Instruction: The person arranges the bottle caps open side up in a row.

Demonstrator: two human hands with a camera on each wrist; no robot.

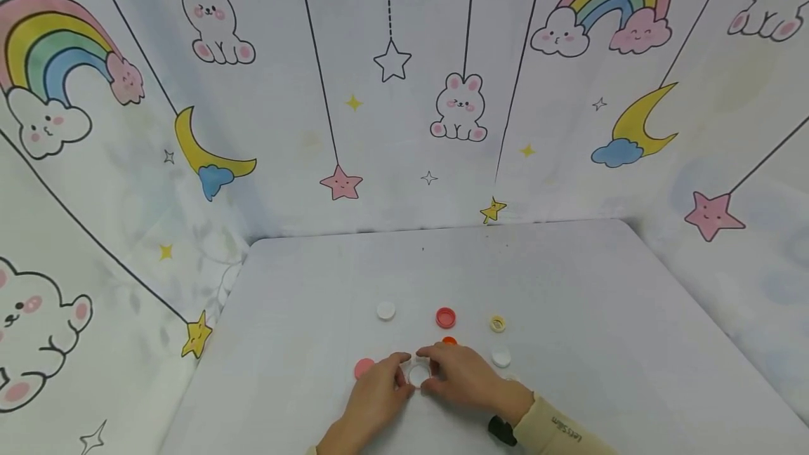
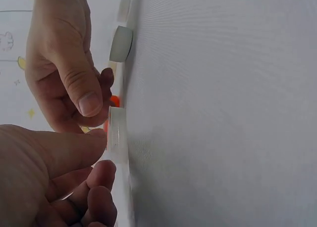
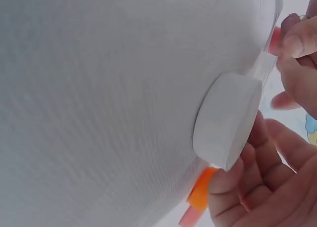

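A white round cap (image 1: 419, 374) sits on the table between the two hands. My left hand (image 1: 379, 392) curves its thumb and forefinger round the left edge of the cap, and my right hand (image 1: 468, 379) does the same from the right. In the left wrist view the rim is ribbed and translucent (image 2: 118, 133), with the left thumb at its edge. A plain white cap (image 3: 228, 120) stands large before the right hand's fingers in the right wrist view. Just beyond the right hand lies an orange cap (image 1: 449, 341), partly covered; beside the left is a pink cap (image 1: 364, 368).
Farther back on the white table (image 1: 284, 300) are a white cap (image 1: 385, 311), a red ring-shaped cap (image 1: 445, 317) and a yellow ring (image 1: 497, 324). Another white cap (image 1: 501, 357) lies near the right wrist. A patterned cloth (image 1: 284, 90) hangs behind the table.
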